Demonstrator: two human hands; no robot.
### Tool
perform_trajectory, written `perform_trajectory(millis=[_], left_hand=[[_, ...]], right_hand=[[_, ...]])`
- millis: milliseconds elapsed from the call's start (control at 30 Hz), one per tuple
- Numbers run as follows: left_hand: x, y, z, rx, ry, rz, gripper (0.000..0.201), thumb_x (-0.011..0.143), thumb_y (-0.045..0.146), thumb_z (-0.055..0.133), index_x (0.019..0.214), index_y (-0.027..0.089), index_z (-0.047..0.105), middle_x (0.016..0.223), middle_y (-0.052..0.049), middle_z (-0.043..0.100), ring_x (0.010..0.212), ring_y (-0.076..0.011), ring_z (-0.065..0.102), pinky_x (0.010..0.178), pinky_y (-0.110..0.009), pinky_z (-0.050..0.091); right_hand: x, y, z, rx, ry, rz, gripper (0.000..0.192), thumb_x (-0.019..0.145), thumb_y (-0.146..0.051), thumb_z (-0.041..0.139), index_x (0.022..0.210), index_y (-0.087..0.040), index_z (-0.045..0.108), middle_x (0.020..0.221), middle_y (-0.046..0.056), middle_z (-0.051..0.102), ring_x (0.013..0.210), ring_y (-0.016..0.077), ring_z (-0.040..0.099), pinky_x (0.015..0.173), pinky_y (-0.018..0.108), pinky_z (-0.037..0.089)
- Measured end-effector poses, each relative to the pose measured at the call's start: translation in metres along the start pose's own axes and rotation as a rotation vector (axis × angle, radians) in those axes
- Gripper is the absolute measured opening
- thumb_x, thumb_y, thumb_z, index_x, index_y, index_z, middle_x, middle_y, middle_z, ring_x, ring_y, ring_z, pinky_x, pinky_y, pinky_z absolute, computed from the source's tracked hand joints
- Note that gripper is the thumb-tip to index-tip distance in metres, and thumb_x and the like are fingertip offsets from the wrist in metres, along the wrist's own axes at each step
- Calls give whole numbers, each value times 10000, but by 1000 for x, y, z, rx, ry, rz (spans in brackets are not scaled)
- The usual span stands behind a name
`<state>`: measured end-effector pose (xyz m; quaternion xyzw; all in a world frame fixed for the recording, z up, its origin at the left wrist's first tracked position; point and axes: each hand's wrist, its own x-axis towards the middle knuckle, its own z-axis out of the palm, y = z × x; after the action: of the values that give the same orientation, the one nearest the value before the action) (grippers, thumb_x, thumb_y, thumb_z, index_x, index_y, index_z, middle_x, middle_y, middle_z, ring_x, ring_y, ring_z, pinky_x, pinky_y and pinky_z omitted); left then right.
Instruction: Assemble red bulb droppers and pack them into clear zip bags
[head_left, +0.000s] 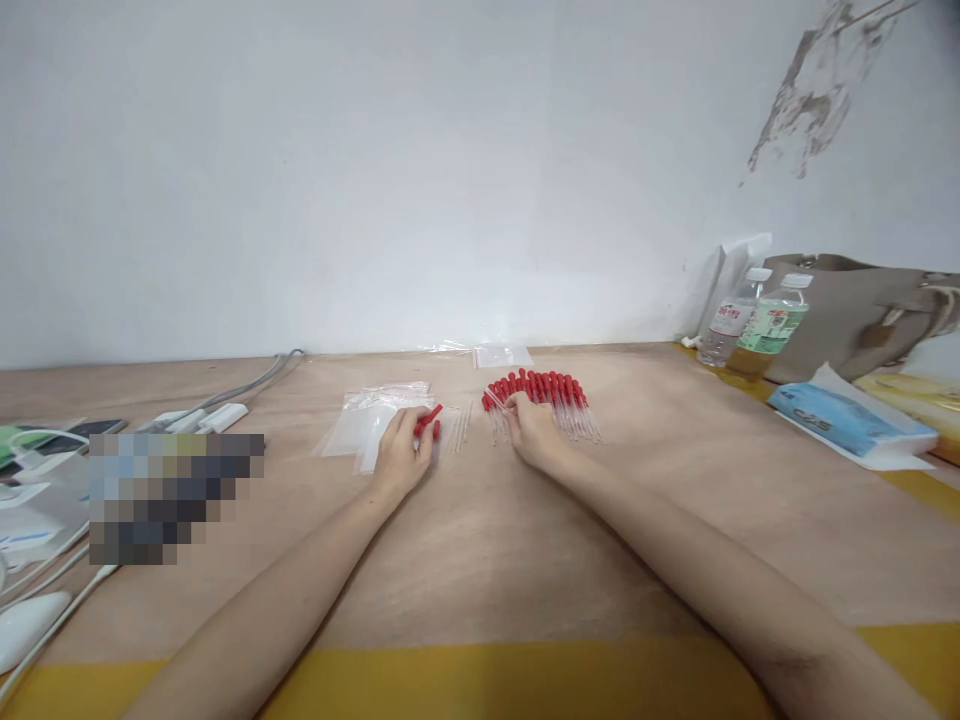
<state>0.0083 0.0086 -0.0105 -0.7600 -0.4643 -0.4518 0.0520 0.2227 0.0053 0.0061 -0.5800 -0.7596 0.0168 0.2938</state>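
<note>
My left hand [403, 448] is closed around several red rubber dropper bulbs [429, 420], which show between the thumb and fingers. It rests over the edge of the clear zip bags [367, 425]. My right hand [534, 428] pinches a thin clear glass dropper tube [496, 397], its far end pointing up and left. Right behind and beside that hand lies a row of droppers [566, 392] with red bulbs at the far end and clear tubes toward me. Between my hands several bare glass tubes [462, 428] lie side by side.
Another clear bag [502, 356] lies by the wall. On the right stand two bottles [769, 322], a grey bag [840, 310] and a blue tissue pack [851, 415]. Cables, white plugs [223, 417] and a blurred-out patch [165, 500] occupy the left.
</note>
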Motion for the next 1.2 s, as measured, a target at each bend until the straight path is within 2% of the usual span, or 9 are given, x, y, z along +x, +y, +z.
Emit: perform_trajectory(millis=[100, 200, 267, 400, 533, 667, 800, 1100, 1200], left_hand=[[-8, 17, -3, -139, -164, 88, 223, 802, 178, 438, 1014, 172, 509, 930, -59, 578, 807, -152, 545, 750, -281, 446], [-16, 32, -3, -197, -408, 169, 281, 782, 132, 433, 1034, 185, 546, 940, -61, 591, 838, -163, 550, 766, -295, 446], [-19, 39, -1, -191, -494, 186, 302, 761, 108, 434, 1010, 187, 585, 930, -65, 593, 856, -175, 548, 788, -315, 440], [-19, 44, 5, -161, -485, 141, 217, 769, 212, 500, 938, 181, 633, 907, -72, 588, 842, -190, 543, 787, -332, 433], [-18, 45, 10, -185, -455, 74, 214, 821, 282, 461, 825, 181, 650, 826, -58, 593, 781, -171, 542, 735, -307, 431], [-19, 46, 11, -254, -421, -16, 225, 842, 312, 427, 853, 177, 607, 793, -39, 610, 724, -157, 541, 666, -281, 422], [-19, 49, 10, -336, -436, -90, 233, 846, 337, 411, 880, 176, 576, 753, -13, 605, 647, -131, 525, 596, -242, 408], [-24, 49, 16, -563, -491, -182, 204, 807, 355, 480, 846, 165, 541, 662, 2, 565, 580, -111, 524, 559, -225, 431], [-25, 48, 16, -564, -463, -177, 212, 810, 359, 477, 842, 162, 550, 648, 2, 558, 589, -112, 525, 556, -221, 429]], right_hand=[[-25, 23, -5, 89, 91, -116, 328, 854, -189, 360, 1166, -116, 426, 864, 71, 618, 789, 176, 543, 758, 299, 328], [-48, 35, -6, 105, 106, -209, 261, 858, -186, 364, 1061, -164, 527, 915, 73, 609, 827, 171, 543, 736, 296, 335], [-56, 35, -6, 110, 110, -228, 225, 859, -191, 374, 971, -185, 569, 903, 63, 603, 825, 163, 541, 737, 297, 332], [-59, 28, -6, 142, 98, -235, 158, 838, -203, 424, 895, -194, 572, 843, 39, 589, 779, 145, 537, 760, 308, 315], [-58, 25, -7, 165, 74, -272, 122, 824, -213, 444, 852, -185, 559, 796, 18, 581, 699, 117, 523, 765, 305, 297], [-61, 25, -8, 149, 79, -274, 131, 829, -222, 425, 830, -175, 547, 767, 18, 575, 680, 116, 512, 763, 306, 287], [-63, 22, -10, 156, 67, -314, 114, 824, -214, 428, 826, -177, 536, 787, 16, 577, 707, 121, 508, 777, 311, 279], [-66, 15, -10, 227, 0, -308, 102, 824, -228, 457, 824, -188, 551, 711, 0, 562, 670, 123, 504, 734, 305, 301], [-64, 16, -10, 255, -8, -316, 95, 819, -228, 472, 818, -189, 559, 721, -2, 569, 666, 120, 508, 745, 310, 301]])
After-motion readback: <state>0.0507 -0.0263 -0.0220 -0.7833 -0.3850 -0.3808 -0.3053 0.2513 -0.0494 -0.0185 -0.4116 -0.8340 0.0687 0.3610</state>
